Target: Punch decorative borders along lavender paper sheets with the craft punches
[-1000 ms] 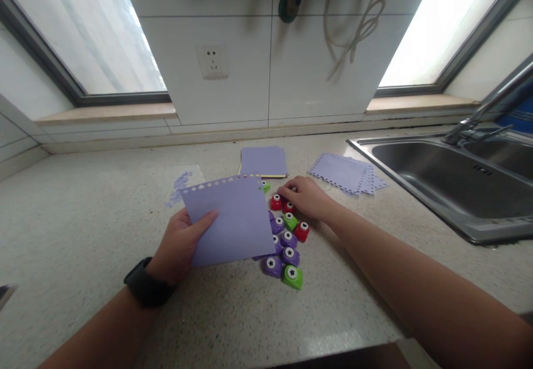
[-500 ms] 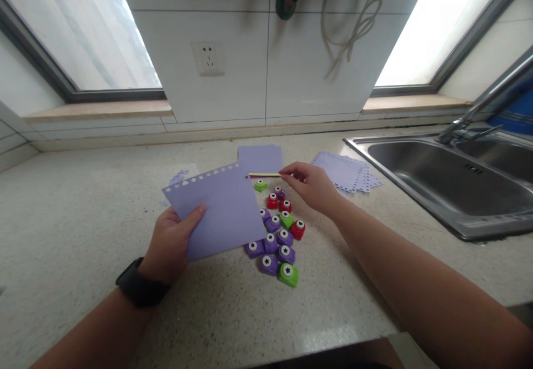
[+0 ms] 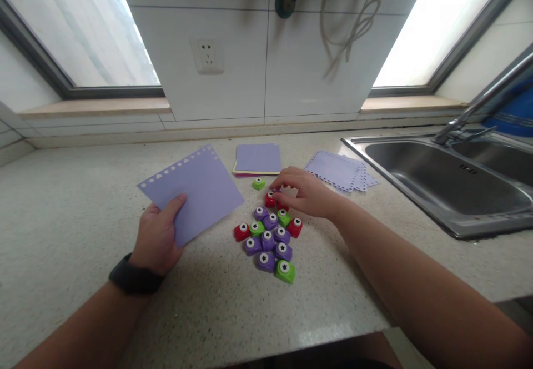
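With the left hand (image 3: pixel 156 241) I'm pinching the lilac sheet (image 3: pixel 200 191) farther left, leaving the punches (image 3: pixel 267 241) uncovered on the counter (image 3: pixel 200 308), while I'm bringing the half-curled right hand (image 3: pixel 307 192) to a red punch (image 3: pixel 270 201), its grip unclear from here.

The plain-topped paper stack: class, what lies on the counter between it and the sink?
In the head view, overlapping purple sheets with holes along their edges lie between the paper stack and the sink.
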Motion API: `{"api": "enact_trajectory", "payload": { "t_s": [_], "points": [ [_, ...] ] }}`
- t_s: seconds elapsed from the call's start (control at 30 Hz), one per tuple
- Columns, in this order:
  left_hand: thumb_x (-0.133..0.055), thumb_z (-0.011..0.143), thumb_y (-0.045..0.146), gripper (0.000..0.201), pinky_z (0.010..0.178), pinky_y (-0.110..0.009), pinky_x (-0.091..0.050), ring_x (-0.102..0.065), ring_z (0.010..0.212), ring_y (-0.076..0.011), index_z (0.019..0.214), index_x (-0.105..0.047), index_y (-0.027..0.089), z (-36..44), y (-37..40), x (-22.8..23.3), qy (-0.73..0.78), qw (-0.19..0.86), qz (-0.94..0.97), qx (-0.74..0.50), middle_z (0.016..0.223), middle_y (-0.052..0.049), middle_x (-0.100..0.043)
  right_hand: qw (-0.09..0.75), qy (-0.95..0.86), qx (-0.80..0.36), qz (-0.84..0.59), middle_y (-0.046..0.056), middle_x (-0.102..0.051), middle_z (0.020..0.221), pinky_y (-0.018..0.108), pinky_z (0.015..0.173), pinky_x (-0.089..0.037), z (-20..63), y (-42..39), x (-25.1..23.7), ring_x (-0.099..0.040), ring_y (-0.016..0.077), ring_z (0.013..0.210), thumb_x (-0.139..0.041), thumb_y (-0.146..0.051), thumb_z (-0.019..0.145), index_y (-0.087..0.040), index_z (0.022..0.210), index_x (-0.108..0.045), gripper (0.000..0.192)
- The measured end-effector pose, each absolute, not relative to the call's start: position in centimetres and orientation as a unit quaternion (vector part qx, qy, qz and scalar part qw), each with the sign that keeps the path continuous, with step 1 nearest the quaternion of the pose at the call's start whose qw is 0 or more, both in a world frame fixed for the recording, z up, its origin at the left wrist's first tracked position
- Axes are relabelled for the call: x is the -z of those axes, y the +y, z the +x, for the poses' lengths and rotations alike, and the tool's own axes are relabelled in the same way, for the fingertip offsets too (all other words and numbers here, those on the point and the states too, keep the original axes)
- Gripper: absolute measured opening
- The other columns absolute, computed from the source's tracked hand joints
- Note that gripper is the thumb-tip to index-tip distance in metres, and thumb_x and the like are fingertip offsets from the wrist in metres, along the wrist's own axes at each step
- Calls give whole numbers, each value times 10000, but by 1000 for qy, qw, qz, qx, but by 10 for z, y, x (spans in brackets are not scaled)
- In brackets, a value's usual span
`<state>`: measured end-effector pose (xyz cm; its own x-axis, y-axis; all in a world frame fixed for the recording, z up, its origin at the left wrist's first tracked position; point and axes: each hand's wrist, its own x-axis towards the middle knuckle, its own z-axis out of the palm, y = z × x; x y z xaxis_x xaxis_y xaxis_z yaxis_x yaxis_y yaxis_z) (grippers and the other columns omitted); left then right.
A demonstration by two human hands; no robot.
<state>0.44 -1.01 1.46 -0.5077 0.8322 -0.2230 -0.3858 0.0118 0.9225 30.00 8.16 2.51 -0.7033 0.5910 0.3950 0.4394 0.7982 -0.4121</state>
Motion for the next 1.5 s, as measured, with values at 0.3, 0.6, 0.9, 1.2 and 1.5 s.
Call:
{"api": "enact_trajectory", "payload": {
  "t_s": [0.3,0.6,0.9,1.2,1.5],
  "points": [
    [-753,825,155,219,612,-251,-599,-707,729,-175,1034,-699,192,-2,-6,-13,536,456,189,-685,977,-34,-739,168,-947,-184,-203,81,-638,1195,409,1060,-418,299,78,-28,-538,238,1166,-785,-420,861,-224,956,-787,218],
    [-745,833,164,231,684,-366,-634,-726,758,-229,1062,-726,189,4,-9,-6,543,456,221,-669,1071,-83,-758,92,-955,-153,-235,46,-599,1343,502,1129,-310,299,76,-28,-428,296,1295,-722,-543,896,-295,1020,-797,287],
    [-826,770,198,380,807,-380,-625,-743,917,-258,1133,-716,178,4,-11,0,524,477,246,-662,1151,-101,-749,227,-928,-184,-233,65,-696,1173,484,1056,-396,291,75,-25,-585,247,1144,-686,-422,958,-241,1082,-738,226],
    [-719,877,163,230,791,-358,-633,-746,802,-207,1104,-687,154,8,-11,-4,534,491,238,-646,1036,-83,-765,507,-563,-578,-303,78,-680,1176,382,860,-576,281,81,-17,-717,170,868,-655,-434,969,-266,1265,-543,358],
    [-674,902,165,136,774,-298,-639,-740,891,-205,1035,-693,176,12,-15,-8,512,489,216,-672,1004,-44,-763,546,-396,-677,-296,50,-614,949,283,760,-577,277,80,-24,-632,129,763,-633,-213,893,-209,1221,-636,328]
  ]
}}
